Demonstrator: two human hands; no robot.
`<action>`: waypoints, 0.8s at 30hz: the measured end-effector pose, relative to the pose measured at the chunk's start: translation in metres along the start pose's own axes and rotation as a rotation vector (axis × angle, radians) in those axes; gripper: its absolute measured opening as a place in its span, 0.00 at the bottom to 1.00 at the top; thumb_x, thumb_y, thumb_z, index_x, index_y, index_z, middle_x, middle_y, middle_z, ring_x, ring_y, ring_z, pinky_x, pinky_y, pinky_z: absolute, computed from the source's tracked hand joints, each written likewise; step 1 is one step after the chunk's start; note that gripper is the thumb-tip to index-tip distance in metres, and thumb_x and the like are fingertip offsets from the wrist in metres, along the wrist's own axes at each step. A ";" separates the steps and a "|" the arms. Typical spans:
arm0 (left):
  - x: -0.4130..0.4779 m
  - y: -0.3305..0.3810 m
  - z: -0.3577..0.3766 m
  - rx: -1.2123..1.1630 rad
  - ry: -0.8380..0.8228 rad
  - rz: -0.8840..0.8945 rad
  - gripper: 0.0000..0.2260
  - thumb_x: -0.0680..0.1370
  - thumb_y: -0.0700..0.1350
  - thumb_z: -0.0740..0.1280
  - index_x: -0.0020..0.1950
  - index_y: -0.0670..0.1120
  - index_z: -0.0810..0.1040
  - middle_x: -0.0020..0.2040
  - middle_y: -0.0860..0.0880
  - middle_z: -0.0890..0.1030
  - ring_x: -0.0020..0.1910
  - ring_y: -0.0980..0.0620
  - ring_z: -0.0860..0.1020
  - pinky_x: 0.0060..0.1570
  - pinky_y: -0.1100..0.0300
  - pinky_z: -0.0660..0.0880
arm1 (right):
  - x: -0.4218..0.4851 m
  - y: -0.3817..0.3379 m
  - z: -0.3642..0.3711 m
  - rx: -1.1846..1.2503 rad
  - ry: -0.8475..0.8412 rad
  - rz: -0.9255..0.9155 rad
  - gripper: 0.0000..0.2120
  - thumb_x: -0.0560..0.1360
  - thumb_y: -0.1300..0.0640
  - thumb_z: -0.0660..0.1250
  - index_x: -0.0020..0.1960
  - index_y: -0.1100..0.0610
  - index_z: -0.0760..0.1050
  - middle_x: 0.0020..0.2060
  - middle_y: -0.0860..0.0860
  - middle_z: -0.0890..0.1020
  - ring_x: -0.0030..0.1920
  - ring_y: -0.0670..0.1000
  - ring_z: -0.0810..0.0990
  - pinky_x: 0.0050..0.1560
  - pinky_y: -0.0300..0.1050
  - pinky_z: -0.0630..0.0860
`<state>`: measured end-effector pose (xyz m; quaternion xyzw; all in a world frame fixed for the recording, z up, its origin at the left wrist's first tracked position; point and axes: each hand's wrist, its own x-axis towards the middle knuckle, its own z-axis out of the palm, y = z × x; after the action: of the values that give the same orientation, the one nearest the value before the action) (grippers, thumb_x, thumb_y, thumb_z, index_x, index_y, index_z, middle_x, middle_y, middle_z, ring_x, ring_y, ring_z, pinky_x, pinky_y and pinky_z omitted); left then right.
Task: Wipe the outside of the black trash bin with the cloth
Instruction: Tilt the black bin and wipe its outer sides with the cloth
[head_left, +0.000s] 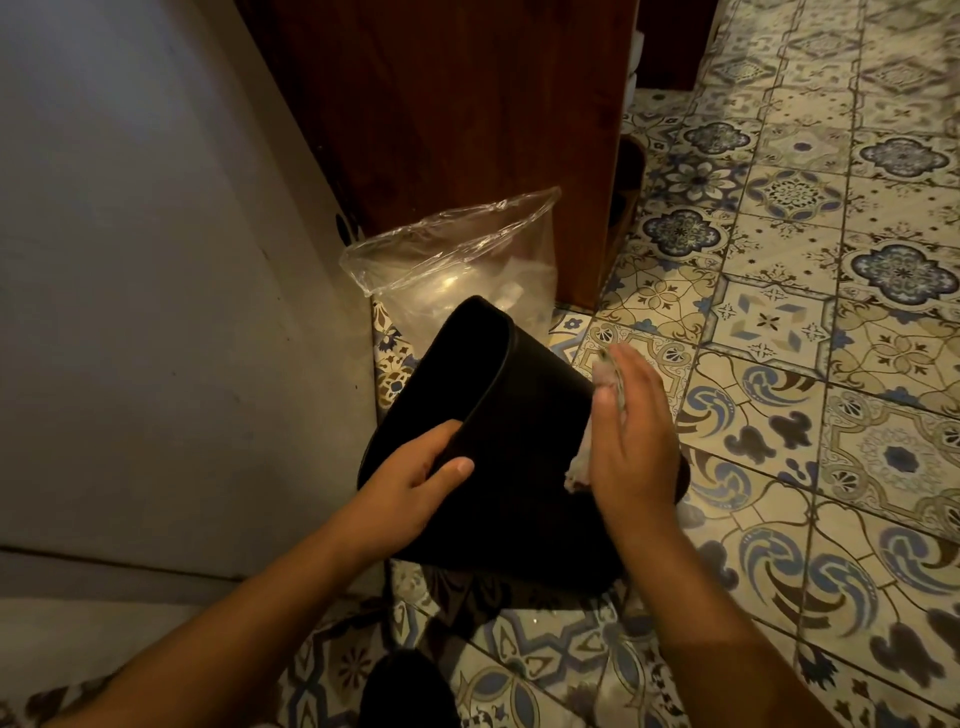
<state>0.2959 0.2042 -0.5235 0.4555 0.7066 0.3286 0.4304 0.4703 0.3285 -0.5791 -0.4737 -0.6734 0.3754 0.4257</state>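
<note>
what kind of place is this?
Probably a room in a home: patterned floor tiles, a wooden cabinet beside a plain wall, and a black trash bin tilted on the floor.

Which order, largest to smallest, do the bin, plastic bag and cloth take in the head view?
1. The bin, which is also nearest the camera.
2. The bag, partly hidden behind the bin, so this rank is less sure.
3. The cloth, of which only scraps show.

left hand (421, 467): bare, thumbnail (464, 464) short | left forearm (270, 597): bare to 7 o'clock edge | right hand (631, 447), right forearm (727, 623): bare to 5 o'clock edge
</note>
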 end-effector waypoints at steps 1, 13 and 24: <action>-0.002 0.000 -0.003 0.015 -0.036 -0.018 0.16 0.82 0.44 0.62 0.69 0.53 0.74 0.63 0.52 0.81 0.64 0.53 0.79 0.63 0.55 0.77 | 0.008 0.000 -0.002 -0.026 -0.030 -0.019 0.21 0.85 0.53 0.56 0.75 0.57 0.69 0.73 0.52 0.73 0.74 0.48 0.69 0.74 0.37 0.65; 0.005 0.048 0.000 -0.098 0.071 -0.062 0.17 0.77 0.62 0.64 0.63 0.58 0.74 0.58 0.55 0.82 0.57 0.55 0.81 0.62 0.46 0.77 | -0.059 -0.024 0.015 -0.220 -0.301 -0.137 0.24 0.83 0.45 0.51 0.76 0.49 0.68 0.74 0.45 0.71 0.77 0.44 0.63 0.73 0.30 0.55; 0.017 0.053 -0.007 -0.077 0.088 -0.175 0.12 0.82 0.41 0.61 0.49 0.60 0.69 0.51 0.56 0.77 0.49 0.55 0.80 0.49 0.56 0.79 | -0.066 0.042 -0.011 -0.117 -0.110 0.393 0.27 0.83 0.37 0.50 0.74 0.49 0.70 0.70 0.48 0.75 0.72 0.49 0.71 0.71 0.48 0.68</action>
<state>0.3052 0.2386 -0.4804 0.3601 0.7488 0.3365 0.4432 0.5067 0.2776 -0.6276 -0.5986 -0.6108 0.4369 0.2788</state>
